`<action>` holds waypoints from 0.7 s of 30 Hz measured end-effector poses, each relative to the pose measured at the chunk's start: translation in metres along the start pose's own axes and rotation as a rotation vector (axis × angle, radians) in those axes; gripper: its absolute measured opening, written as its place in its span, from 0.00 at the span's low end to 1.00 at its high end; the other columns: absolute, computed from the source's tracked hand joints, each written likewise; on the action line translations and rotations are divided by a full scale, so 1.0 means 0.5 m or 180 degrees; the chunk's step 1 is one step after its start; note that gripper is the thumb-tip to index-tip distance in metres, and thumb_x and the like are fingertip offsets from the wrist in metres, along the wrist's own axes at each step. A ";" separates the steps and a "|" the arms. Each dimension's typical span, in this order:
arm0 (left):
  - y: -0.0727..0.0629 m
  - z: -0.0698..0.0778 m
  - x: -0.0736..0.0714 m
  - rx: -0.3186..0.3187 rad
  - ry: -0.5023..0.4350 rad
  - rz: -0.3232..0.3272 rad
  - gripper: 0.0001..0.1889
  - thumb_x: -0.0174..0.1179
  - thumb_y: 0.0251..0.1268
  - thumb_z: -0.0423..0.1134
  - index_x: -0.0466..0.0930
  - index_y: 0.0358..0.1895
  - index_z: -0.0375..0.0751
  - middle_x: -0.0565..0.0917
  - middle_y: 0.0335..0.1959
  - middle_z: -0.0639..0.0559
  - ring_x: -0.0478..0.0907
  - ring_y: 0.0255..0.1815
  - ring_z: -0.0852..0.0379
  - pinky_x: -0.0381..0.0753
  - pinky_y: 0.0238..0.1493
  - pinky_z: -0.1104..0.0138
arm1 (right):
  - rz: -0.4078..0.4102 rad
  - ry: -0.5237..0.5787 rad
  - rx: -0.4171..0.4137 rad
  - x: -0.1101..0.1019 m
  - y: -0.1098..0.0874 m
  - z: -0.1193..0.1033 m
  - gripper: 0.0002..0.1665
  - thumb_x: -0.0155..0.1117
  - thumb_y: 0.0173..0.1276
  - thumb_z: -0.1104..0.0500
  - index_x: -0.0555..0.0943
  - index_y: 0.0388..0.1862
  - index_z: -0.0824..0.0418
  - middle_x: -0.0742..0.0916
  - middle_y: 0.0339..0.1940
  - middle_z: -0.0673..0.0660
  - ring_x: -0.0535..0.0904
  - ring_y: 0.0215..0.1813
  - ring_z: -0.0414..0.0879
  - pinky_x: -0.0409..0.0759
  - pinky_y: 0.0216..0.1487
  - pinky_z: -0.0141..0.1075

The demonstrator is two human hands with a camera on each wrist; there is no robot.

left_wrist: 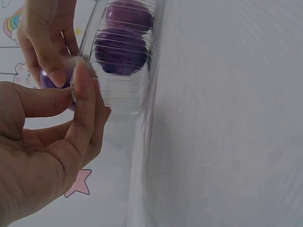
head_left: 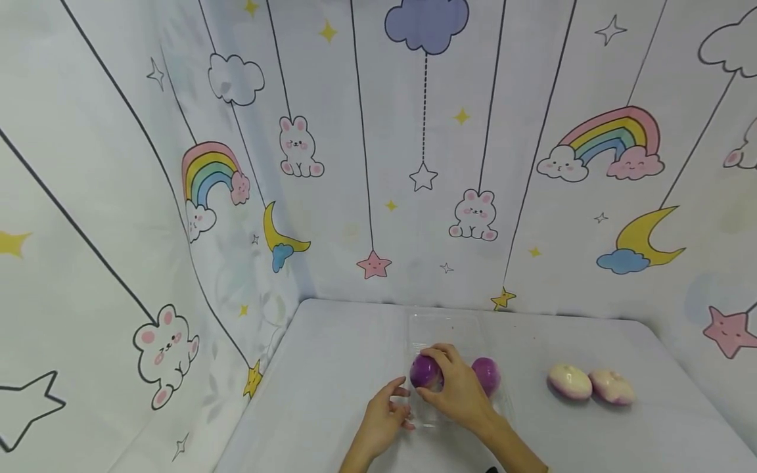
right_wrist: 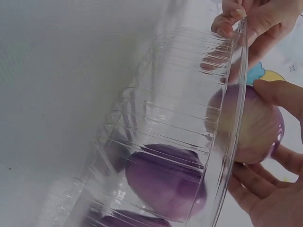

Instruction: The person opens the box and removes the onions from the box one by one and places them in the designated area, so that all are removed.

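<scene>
In the head view, my right hand (head_left: 461, 391) grips a purple-and-cream onion (head_left: 424, 371) over the left part of a clear ribbed plastic box (head_left: 418, 420). The right wrist view shows that onion (right_wrist: 248, 123) just above the box rim, with fingers and thumb spread round it. My left hand (head_left: 381, 424) is at the box's near left side; in the left wrist view its thumb and fingers pinch the rim (left_wrist: 74, 90). Inside the box, a dark purple onion (left_wrist: 120, 52) and a pinker onion (left_wrist: 129, 16) lie side by side, seen through the wall.
Two more cream-and-purple onions (head_left: 570, 382) lie together on the white table (head_left: 331, 355), right of the box. The box's clear lid (head_left: 446, 328) lies folded back behind it. A printed white curtain (head_left: 355, 164) encloses the table at the back and sides.
</scene>
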State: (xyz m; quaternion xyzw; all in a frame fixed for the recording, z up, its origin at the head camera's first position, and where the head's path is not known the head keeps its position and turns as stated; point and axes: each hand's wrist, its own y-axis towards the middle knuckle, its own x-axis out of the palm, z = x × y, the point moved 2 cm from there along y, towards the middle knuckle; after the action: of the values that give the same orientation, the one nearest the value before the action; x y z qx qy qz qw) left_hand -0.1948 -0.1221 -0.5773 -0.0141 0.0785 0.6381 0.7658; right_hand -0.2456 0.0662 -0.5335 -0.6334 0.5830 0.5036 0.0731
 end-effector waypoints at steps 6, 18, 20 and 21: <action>0.000 -0.001 0.002 -0.0016 -0.0044 -0.0005 0.31 0.58 0.72 0.22 0.63 0.76 0.27 0.78 0.60 0.32 0.87 0.34 0.47 0.91 0.36 0.63 | -0.0019 -0.0054 -0.0022 0.007 0.000 -0.001 0.45 0.93 0.42 0.53 0.82 0.62 0.55 0.80 0.61 0.52 0.85 0.57 0.51 0.88 0.58 0.47; 0.000 0.001 0.000 0.0013 -0.0042 -0.0035 0.31 0.58 0.73 0.23 0.61 0.76 0.26 0.78 0.61 0.32 0.87 0.36 0.45 0.91 0.36 0.64 | -0.0124 -0.0149 0.0071 0.019 -0.002 0.013 0.44 0.92 0.45 0.52 0.82 0.62 0.55 0.80 0.62 0.54 0.86 0.55 0.52 0.88 0.57 0.49; -0.001 0.003 0.000 0.0003 -0.0046 -0.0036 0.31 0.58 0.73 0.23 0.61 0.77 0.26 0.78 0.61 0.33 0.87 0.36 0.46 0.91 0.37 0.64 | -0.0144 -0.0192 0.0090 0.022 -0.002 0.016 0.44 0.92 0.45 0.52 0.82 0.62 0.54 0.80 0.61 0.54 0.86 0.54 0.52 0.88 0.57 0.49; -0.002 0.003 -0.001 -0.0001 -0.0044 -0.0038 0.31 0.58 0.73 0.23 0.61 0.77 0.26 0.78 0.61 0.34 0.87 0.36 0.46 0.91 0.37 0.64 | -0.0155 -0.0215 0.0097 0.024 -0.002 0.018 0.44 0.92 0.45 0.52 0.82 0.62 0.53 0.80 0.61 0.54 0.86 0.54 0.51 0.88 0.56 0.49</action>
State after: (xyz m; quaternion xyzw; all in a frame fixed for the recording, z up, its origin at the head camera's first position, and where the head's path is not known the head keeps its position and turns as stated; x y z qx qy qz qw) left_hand -0.1939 -0.1225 -0.5756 -0.0102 0.0730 0.6336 0.7701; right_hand -0.2519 0.0645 -0.5471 -0.6288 0.5722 0.5139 0.1146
